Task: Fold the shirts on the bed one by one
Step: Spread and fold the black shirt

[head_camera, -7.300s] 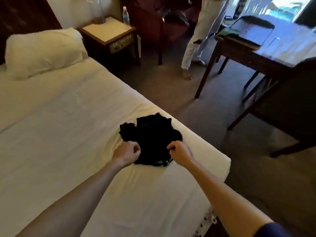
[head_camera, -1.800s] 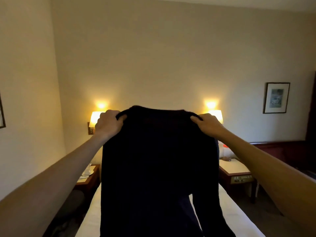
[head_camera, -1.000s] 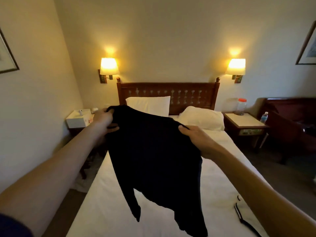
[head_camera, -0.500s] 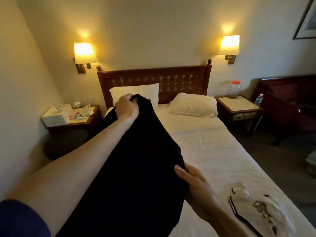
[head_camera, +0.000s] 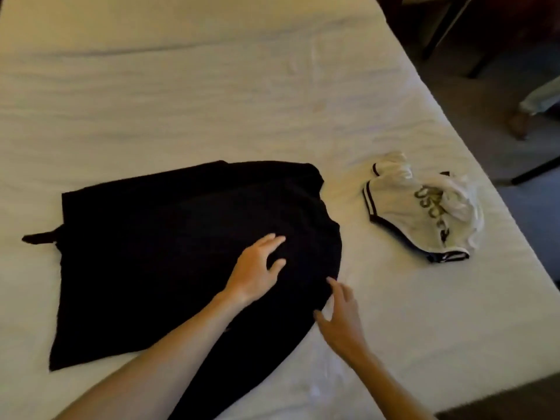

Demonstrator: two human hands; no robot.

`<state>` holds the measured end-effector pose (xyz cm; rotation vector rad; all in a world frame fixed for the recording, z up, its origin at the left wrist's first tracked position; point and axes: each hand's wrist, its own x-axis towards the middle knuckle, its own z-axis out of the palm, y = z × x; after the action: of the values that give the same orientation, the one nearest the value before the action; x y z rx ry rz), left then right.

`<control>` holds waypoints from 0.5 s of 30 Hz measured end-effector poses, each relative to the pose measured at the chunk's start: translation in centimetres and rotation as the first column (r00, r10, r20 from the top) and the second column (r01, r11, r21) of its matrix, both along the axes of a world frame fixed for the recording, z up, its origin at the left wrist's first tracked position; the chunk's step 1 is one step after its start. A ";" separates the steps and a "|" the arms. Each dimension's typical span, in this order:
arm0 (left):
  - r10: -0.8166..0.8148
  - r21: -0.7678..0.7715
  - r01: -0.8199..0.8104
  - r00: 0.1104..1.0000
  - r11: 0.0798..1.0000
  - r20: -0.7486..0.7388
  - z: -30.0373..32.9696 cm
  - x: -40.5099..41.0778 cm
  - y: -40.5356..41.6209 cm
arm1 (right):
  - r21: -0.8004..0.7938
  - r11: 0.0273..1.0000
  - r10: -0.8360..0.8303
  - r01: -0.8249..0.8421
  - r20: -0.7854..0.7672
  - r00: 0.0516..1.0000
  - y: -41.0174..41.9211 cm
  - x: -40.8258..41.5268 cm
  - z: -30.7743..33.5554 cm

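Observation:
A black shirt (head_camera: 157, 247) lies spread flat on the white bed (head_camera: 212, 95), reaching from the left towards the near edge. My left hand (head_camera: 257, 268) rests flat on its right part with the fingers spread. At the shirt's right border my right hand (head_camera: 342, 316) touches the cloth and the sheet, fingers open and relaxed. A crumpled white shirt (head_camera: 424, 207) with dark trim and gold lettering sits on the bed to the right, apart from both hands.
The bed's right edge runs diagonally down the frame. Beyond it are dark carpet, table legs (head_camera: 436, 28) and a person's foot (head_camera: 518, 122) at the far right.
The black shirt, held up in both hands before, now lies flat on the bed. Both hands have let go and rest open on it. My view has tilted down.

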<state>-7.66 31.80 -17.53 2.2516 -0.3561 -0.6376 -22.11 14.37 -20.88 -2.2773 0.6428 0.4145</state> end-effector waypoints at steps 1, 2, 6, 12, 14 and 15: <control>-0.013 0.086 0.012 1.000 0.996 0.010 -2.1 -2.2 2.1 | -0.018 0.989 0.145 -0.145 -0.009 0.989 1.8 -1.5 -1.6; -0.022 0.166 0.018 0.999 0.986 0.024 -3.7 -4.1 4.3 | -0.030 0.956 0.291 -0.293 -0.040 0.956 3.3 -2.7 -2.9; -0.186 0.457 0.149 0.982 0.877 0.038 -7.1 -8.2 10.8 | -0.082 0.649 0.740 -0.757 -0.167 0.652 7.0 -4.8 -6.2; -0.330 0.617 0.240 0.943 0.750 0.035 -11.0 -10.4 14.1 | -0.308 0.642 0.737 -0.702 -0.005 0.676 7.9 -4.2 -8.2; -0.279 0.585 0.153 0.951 0.797 0.132 -11.7 -10.2 13.9 | -0.354 0.701 0.698 -0.619 0.159 0.698 7.7 -3.5 -8.7; -0.254 0.556 0.131 0.955 0.821 0.150 -11.9 -10.0 13.7 | -0.342 0.736 0.666 -0.584 0.213 0.715 7.6 -3.1 -8.7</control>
<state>-17.63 45.48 -29.41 2.8726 -0.5793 -0.6549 -25.22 22.00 -29.60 -2.6966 -0.3078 0.2658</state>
